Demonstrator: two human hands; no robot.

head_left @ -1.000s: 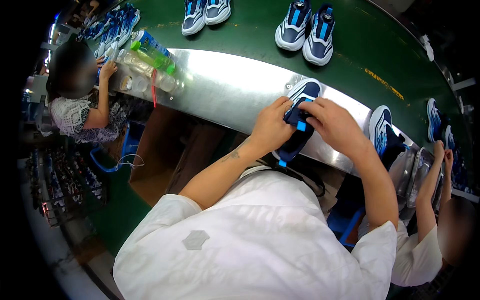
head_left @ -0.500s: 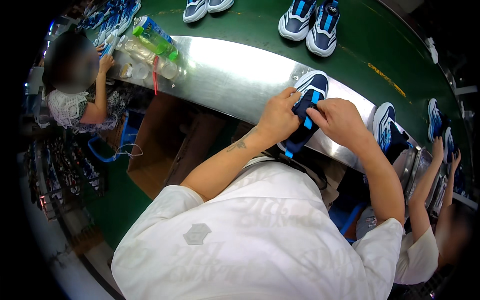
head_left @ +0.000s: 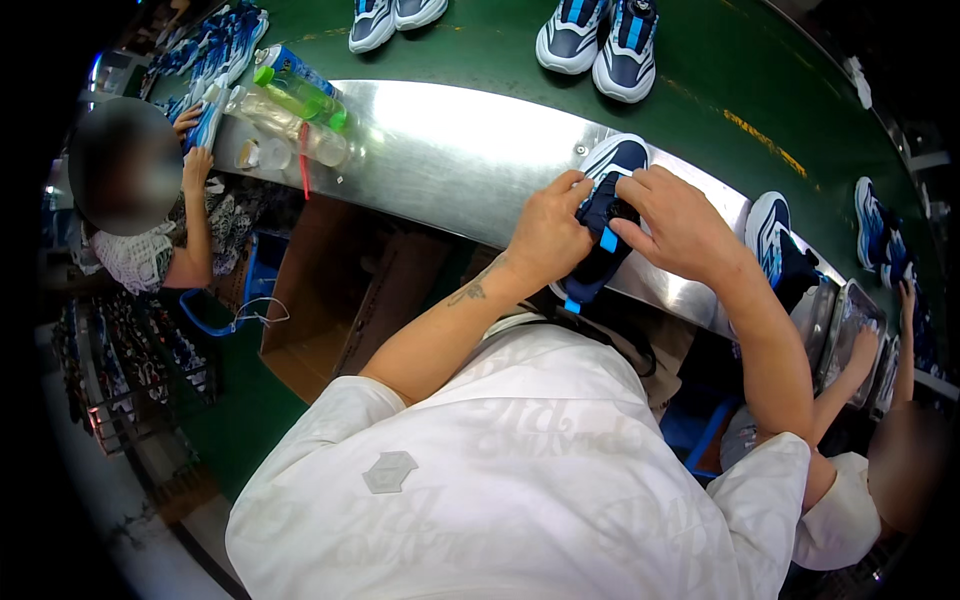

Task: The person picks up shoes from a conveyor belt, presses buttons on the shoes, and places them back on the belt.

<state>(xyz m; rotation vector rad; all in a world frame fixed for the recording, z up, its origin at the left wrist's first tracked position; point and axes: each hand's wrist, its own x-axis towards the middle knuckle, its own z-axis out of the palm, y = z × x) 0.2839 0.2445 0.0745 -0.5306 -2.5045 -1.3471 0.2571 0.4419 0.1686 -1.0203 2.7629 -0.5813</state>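
A navy, white and blue sneaker [head_left: 604,215] rests on the shiny steel ledge [head_left: 450,160] in front of me. My left hand [head_left: 547,232] grips its left side, fingers curled over the dark tongue area. My right hand [head_left: 676,222] holds the right side, with fingertips on the top near a blue tab. A second sneaker [head_left: 770,238] of the same kind lies on the ledge just right of my right wrist.
A green conveyor belt [head_left: 720,90] behind the ledge carries pairs of sneakers [head_left: 598,38]. Green and clear bottles [head_left: 300,95] lie on the ledge's left end. A person [head_left: 150,220] works at the left, another person [head_left: 870,420] at the right. An open cardboard box [head_left: 320,300] stands below.
The sneaker and both my hands have shifted slightly up and right along the ledge. My fingers have moved onto the tongue area of the shoe.
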